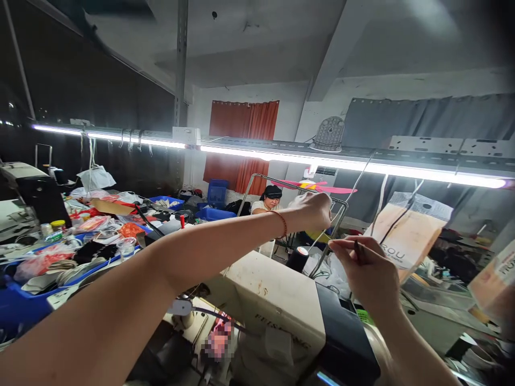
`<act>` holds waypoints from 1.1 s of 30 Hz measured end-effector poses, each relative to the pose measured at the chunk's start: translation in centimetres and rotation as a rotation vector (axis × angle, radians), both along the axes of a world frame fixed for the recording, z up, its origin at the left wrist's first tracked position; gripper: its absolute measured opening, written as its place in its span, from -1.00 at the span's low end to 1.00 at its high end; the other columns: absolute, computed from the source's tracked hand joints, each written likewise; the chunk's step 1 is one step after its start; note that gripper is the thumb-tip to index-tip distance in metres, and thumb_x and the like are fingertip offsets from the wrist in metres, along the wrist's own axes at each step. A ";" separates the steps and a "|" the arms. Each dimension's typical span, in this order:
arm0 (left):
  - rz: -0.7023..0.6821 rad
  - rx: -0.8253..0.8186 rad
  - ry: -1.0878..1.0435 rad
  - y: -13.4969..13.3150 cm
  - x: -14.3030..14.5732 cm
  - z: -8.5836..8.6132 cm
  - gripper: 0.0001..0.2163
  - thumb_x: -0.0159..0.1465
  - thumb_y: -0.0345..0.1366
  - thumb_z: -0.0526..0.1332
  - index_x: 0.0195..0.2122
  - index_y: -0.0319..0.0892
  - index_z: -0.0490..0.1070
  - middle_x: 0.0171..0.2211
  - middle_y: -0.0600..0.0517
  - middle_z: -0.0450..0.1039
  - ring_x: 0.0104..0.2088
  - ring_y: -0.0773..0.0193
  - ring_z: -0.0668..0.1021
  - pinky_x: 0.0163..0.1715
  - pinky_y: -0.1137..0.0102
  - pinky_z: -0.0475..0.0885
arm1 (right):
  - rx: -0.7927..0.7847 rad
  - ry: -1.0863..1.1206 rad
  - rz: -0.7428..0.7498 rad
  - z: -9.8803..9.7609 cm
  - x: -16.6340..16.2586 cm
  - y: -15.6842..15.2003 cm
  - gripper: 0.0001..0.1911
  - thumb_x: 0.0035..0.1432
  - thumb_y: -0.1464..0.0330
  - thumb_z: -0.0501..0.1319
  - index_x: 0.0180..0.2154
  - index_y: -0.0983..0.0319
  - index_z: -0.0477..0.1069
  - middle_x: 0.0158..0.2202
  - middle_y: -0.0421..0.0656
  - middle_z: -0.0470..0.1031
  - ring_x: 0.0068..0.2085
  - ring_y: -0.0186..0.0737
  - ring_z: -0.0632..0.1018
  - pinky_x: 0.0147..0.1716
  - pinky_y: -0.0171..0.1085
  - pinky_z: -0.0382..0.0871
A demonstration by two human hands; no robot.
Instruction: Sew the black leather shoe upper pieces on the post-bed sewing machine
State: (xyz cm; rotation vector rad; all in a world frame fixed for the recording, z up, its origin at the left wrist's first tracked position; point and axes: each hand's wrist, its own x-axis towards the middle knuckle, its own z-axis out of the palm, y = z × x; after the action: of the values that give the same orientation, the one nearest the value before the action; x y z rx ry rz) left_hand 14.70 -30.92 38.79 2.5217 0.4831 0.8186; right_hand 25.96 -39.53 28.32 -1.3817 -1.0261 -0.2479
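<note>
My left hand [311,210] reaches out over a cream and black sewing machine [281,305], closed around the top of a thin metal thread stand [340,214]. A red cord circles that wrist. My right hand [368,268] is raised just right of the stand, its fingers pinched on a fine thread and a small dark object I cannot make out. A black thread spool [298,257] stands behind the machine, below my left hand.
A long lit tube lamp [322,161] runs across at head height. A cluttered bench with blue bins [48,279] lies to the left. A person sits at the far side by an orange curtain [245,139]. Paper bags [410,230] hang on the right.
</note>
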 end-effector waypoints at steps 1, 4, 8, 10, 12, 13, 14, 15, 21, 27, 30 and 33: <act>0.009 0.177 0.011 0.0 -0.2 0.6 -0.72 -0.07 -0.65 0.26 -0.73 -0.19 0.24 -0.66 0.03 0.24 -0.37 0.10 0.47 -0.26 0.23 0.35 | -0.001 -0.075 -0.014 0.8 0.3 0.2 -0.84 -0.10 0.18 0.34 -0.50 0.11 0.54 -0.19 -0.19 0.46 -0.47 -0.36 0.31 -0.38 -0.27 0.19; -0.079 0.491 -0.044 0.4 -0.1 2.0 -0.75 -0.04 -0.67 0.22 -0.63 -0.17 0.29 -0.61 0.03 0.28 -0.37 0.15 0.45 -0.25 0.27 0.33 | -0.066 -0.165 0.031 3.2 1.4 1.3 -0.78 -0.12 0.13 0.34 -0.45 0.13 0.55 -0.23 -0.17 0.51 -0.51 -0.36 0.31 -0.40 -0.26 0.21; -0.143 0.722 -0.099 1.7 0.4 2.4 -0.76 0.04 -0.65 0.16 -0.40 -0.15 0.38 -0.56 0.05 0.31 -0.46 0.27 0.41 -0.31 0.36 0.31 | -0.089 -0.089 0.091 5.1 2.6 2.5 -0.68 -0.19 0.10 0.35 -0.44 0.20 0.56 -0.56 -0.20 0.45 -0.55 -0.31 0.31 -0.54 -0.29 0.16; -0.144 0.760 -0.088 2.3 0.5 2.0 -0.78 0.05 -0.65 0.15 -0.47 -0.16 0.38 -0.48 0.01 0.33 -0.42 0.25 0.42 -0.29 0.36 0.30 | -0.061 -0.085 0.061 5.3 2.6 2.5 -0.71 -0.17 0.13 0.33 -0.43 0.21 0.56 -0.60 -0.21 0.42 -0.55 -0.31 0.30 -0.56 -0.30 0.13; -0.121 0.735 -0.106 2.5 0.7 1.3 -0.78 0.03 -0.65 0.16 -0.61 -0.19 0.34 -0.41 -0.06 0.35 -0.33 0.19 0.45 -0.24 0.33 0.31 | -0.027 -0.093 0.025 5.1 2.4 2.5 -0.75 -0.14 0.17 0.31 -0.43 0.20 0.56 -0.61 -0.23 0.41 -0.54 -0.31 0.30 -0.55 -0.30 0.12; -0.104 0.666 -0.140 2.6 0.9 0.9 -0.76 0.01 -0.65 0.17 -0.67 -0.20 0.32 -0.40 -0.08 0.35 -0.30 0.15 0.45 -0.20 0.31 0.31 | -0.010 -0.099 0.012 4.9 2.2 2.4 -0.76 -0.13 0.18 0.31 -0.43 0.19 0.56 -0.60 -0.23 0.41 -0.53 -0.31 0.30 -0.54 -0.30 0.13; -0.088 0.566 -0.183 2.6 1.2 0.4 -0.75 0.00 -0.65 0.19 -0.70 -0.21 0.31 -0.41 -0.09 0.36 -0.27 0.13 0.46 -0.16 0.30 0.31 | 0.005 -0.104 0.003 4.7 2.1 2.4 -0.77 -0.12 0.19 0.31 -0.42 0.19 0.56 -0.59 -0.23 0.42 -0.52 -0.30 0.31 -0.52 -0.30 0.14; -0.068 0.463 -0.226 2.6 1.6 0.0 -0.76 -0.01 -0.64 0.20 -0.71 -0.21 0.32 -0.42 -0.08 0.38 -0.25 0.11 0.47 -0.13 0.28 0.31 | 0.018 -0.108 0.001 4.5 2.0 2.4 -0.78 -0.11 0.19 0.31 -0.42 0.19 0.55 -0.58 -0.23 0.42 -0.51 -0.31 0.31 -0.50 -0.30 0.14; -0.115 -0.251 -0.490 3.4 5.3 -2.6 -0.90 0.11 -0.42 0.24 -0.39 -0.23 0.55 -0.48 0.02 0.50 -0.38 0.29 0.51 -0.26 0.38 0.43 | 0.054 0.010 0.161 4.0 1.7 2.4 -0.75 -0.10 0.16 0.33 -0.42 0.20 0.49 -0.67 -0.31 0.26 -0.58 -0.36 0.20 -0.58 -0.32 0.05; -0.285 -0.564 -0.664 5.3 6.1 -3.6 -0.89 0.03 -0.40 0.33 -0.38 -0.26 0.56 -0.46 0.03 0.53 -0.42 0.38 0.51 -0.27 0.42 0.44 | 0.024 0.214 0.494 5.3 1.6 2.3 -0.81 -0.11 0.20 0.23 -0.52 0.19 0.35 -0.69 -0.27 0.27 -0.65 -0.38 0.22 -0.63 -0.31 0.07; -0.336 -0.415 -0.629 5.8 5.2 -3.5 -0.87 0.06 -0.35 0.32 -0.35 -0.22 0.56 -0.44 0.04 0.53 -0.39 0.36 0.53 -0.27 0.44 0.43 | -0.020 0.254 0.581 6.2 1.8 2.3 -0.83 -0.13 0.24 0.21 -0.55 0.20 0.34 -0.74 -0.27 0.24 -0.67 -0.38 0.20 -0.65 -0.31 0.07; -0.355 -0.207 -0.517 6.0 4.3 -3.1 -0.88 0.11 -0.31 0.28 -0.34 -0.19 0.56 -0.47 0.06 0.51 -0.39 0.35 0.53 -0.33 0.47 0.41 | -0.053 0.259 0.602 6.6 2.1 2.6 -0.84 -0.14 0.26 0.22 -0.58 0.20 0.32 -0.77 -0.29 0.19 -0.68 -0.39 0.20 -0.67 -0.33 0.05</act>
State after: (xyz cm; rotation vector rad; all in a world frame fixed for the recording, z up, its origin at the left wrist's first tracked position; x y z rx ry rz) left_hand 18.95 -24.95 35.69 2.0149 -0.0496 1.1530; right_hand 28.07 -36.96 34.96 -1.0576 -1.1805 0.3954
